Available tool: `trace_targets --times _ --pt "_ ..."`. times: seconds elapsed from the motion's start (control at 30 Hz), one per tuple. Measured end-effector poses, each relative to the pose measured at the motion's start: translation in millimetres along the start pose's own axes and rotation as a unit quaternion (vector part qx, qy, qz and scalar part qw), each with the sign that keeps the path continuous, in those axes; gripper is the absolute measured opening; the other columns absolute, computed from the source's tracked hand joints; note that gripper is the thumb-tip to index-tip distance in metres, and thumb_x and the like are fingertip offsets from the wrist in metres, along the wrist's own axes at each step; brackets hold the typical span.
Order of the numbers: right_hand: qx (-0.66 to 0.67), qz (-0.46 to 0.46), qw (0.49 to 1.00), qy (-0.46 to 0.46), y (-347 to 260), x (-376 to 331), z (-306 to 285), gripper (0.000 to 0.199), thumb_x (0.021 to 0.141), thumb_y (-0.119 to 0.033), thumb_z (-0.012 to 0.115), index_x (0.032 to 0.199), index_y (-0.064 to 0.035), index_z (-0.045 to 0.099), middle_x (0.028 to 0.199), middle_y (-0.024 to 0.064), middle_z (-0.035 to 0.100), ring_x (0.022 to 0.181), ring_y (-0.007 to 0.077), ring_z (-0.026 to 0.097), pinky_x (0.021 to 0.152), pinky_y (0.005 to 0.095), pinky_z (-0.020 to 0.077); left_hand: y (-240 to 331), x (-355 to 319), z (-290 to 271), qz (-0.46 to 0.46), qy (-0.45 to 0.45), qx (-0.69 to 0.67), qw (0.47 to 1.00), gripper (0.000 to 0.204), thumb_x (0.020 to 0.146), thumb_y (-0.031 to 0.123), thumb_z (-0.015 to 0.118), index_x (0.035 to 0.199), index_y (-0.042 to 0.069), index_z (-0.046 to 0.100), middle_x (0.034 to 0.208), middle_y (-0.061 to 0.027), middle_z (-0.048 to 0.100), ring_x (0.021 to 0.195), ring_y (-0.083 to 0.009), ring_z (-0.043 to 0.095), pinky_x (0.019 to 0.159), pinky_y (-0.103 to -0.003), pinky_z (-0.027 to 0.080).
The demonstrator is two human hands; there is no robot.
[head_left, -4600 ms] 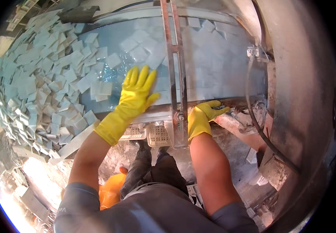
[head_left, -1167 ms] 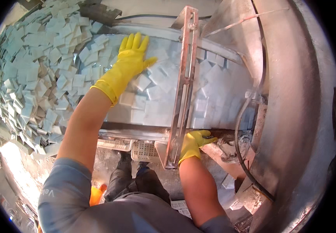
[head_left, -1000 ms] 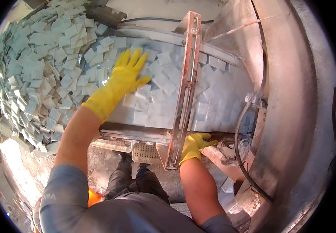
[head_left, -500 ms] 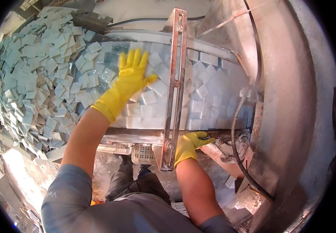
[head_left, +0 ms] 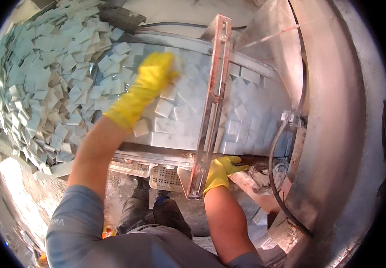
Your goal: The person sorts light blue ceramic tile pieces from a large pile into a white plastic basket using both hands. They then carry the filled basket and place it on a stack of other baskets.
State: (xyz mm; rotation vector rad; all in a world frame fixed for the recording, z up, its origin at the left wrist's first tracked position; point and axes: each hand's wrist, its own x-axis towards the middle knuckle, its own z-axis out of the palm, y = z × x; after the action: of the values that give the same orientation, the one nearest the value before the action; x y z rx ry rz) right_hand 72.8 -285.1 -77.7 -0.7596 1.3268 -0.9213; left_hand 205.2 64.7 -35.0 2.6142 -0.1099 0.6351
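Note:
My left hand [head_left: 156, 71], in a yellow rubber glove, is over the white square tiles [head_left: 175, 139] lying on the wet conveyor bed. Motion blur smears its fingers, so I cannot see whether they touch a tile. My right hand [head_left: 222, 172], gloved in yellow too, is at the near edge of the bed, just right of a rusty slotted metal bar [head_left: 211, 109]. Its fingers are bent inward around something at that edge, which I cannot make out. Many tiles lie flat and close together near the bar.
A large heap of loose tiles [head_left: 45, 85] covers the bed's left end. The slotted bar crosses above the bed. A dark hose [head_left: 273, 178] curves down at the right beside a big pale curved wall [head_left: 336, 111]. Perforated plastic baskets [head_left: 166, 178] hang below the near edge.
My left hand, spread flat over the tiles before, has moved slightly right and is now blurred. My right hand stays at the near edge. The whole view has shifted a little.

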Motion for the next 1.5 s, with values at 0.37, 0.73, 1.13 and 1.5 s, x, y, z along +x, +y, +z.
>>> trace_targets --times 0.37,0.73,1.13,1.5 --pt "0.069 0.044 0.997 0.010 0.3 -5.0 2.6 0.052 0.112 -0.033 0.065 0.163 -0.0267 0.056 0.173 0.0079 0.047 0.148 0.0204 0.052 0.119 0.0246 0.0395 -8.8 -69.0 -40.2 0.013 -0.113 0.121 0.986 0.081 0.090 0.045 0.081 0.158 0.010 0.055 0.157 -0.0277 0.054 0.146 -0.0497 0.049 0.125 -0.060 0.035" --pt "-0.230 -0.136 0.963 -0.025 21.5 27.1 -18.7 0.053 0.113 -0.027 0.061 0.165 -0.0320 0.049 0.168 0.0074 0.053 0.136 0.0257 0.062 0.112 0.0340 0.0468 -0.4 -74.1 -42.3 0.035 -0.081 0.063 0.994 0.082 0.091 0.052 0.078 0.159 0.012 0.056 0.158 -0.0286 0.053 0.146 -0.0526 0.047 0.126 -0.064 0.031" --pt "0.111 0.085 0.990 0.028 -2.3 5.1 2.2 0.059 0.108 -0.036 0.071 0.163 -0.0262 0.055 0.171 0.0068 0.049 0.151 0.0190 0.051 0.123 0.0287 0.0357 -84.6 -120.8 -121.5 -0.054 -0.103 0.275 0.955 0.076 0.097 0.048 0.074 0.161 0.012 0.054 0.164 -0.0250 0.050 0.148 -0.0528 0.046 0.128 -0.061 0.030" --pt "-0.088 -0.031 0.996 0.009 5.2 -6.1 3.5 0.052 0.113 -0.022 0.059 0.165 -0.0221 0.052 0.165 0.0100 0.057 0.143 0.0267 0.060 0.114 0.0325 0.0471 -48.8 -46.0 -26.5 -0.266 -0.139 0.300 0.906 0.101 0.100 0.075 0.054 0.171 0.006 0.034 0.178 -0.0262 0.026 0.164 -0.0546 0.016 0.126 -0.078 0.002"
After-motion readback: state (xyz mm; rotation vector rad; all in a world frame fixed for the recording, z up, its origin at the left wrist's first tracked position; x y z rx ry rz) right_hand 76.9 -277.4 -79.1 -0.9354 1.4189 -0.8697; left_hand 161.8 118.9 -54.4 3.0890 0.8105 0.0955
